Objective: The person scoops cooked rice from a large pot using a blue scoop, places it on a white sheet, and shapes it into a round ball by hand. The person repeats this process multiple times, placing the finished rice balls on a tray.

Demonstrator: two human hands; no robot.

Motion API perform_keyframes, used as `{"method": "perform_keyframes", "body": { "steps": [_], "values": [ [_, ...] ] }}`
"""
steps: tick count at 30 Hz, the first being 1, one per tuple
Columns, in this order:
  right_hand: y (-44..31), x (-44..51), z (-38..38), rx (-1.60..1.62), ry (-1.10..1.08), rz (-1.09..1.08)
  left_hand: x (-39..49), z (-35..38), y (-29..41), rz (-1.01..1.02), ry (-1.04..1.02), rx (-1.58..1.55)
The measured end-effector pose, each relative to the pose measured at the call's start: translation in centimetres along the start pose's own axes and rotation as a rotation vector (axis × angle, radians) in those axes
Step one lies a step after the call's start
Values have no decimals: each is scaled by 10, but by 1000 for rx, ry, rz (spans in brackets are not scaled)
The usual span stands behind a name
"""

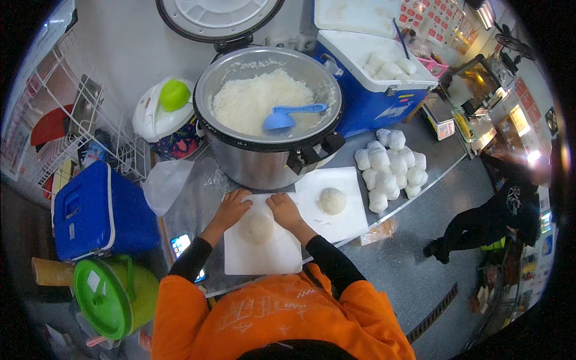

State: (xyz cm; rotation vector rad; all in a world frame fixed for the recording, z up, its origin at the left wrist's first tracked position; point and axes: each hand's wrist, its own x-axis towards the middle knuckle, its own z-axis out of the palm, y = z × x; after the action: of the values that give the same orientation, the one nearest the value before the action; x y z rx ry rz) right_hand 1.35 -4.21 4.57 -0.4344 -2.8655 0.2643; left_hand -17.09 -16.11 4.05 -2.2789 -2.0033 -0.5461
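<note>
My left hand [233,208] and my right hand [284,209] hold the far edge of a sheet of white paper [263,266] lying before me. A rounded mound of rice [257,228] shows faintly through it. To its right, another rice mound [332,201] rests on a second white sheet [351,229]. Behind both sheets stands a large open rice cooker [252,166] with cooked rice [258,96] inside. A blue plastic scoop [280,119] lies on that rice. Several white wrapped bundles [386,180] are piled on the metal table to the right.
A blue-and-white cooler box [375,105] holding more white bundles stands at the back right. A smaller cooker [155,121], a closed blue cooler [103,216] and a green lidded bucket [103,299] are on the left. A phone [181,244] lies near my left forearm. A person [499,216] is at the far right.
</note>
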Motion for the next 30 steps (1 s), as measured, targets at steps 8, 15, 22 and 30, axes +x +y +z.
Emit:
{"method": "perform_keyframes", "body": {
  "steps": [8, 15, 22, 30],
  "values": [
    [22, -9, 12, 19, -344, 159, 5, 0, -12, -134, -460, -91],
    [43, -5, 21, -129, -438, 178, 3, -20, -38, 7, -494, -82],
    [29, 8, 22, -57, -261, -21, 4, -17, -34, 38, -450, -336],
    [0, -27, 26, -24, -93, -26, -30, -21, -7, 7, -308, -342]
  ]
}}
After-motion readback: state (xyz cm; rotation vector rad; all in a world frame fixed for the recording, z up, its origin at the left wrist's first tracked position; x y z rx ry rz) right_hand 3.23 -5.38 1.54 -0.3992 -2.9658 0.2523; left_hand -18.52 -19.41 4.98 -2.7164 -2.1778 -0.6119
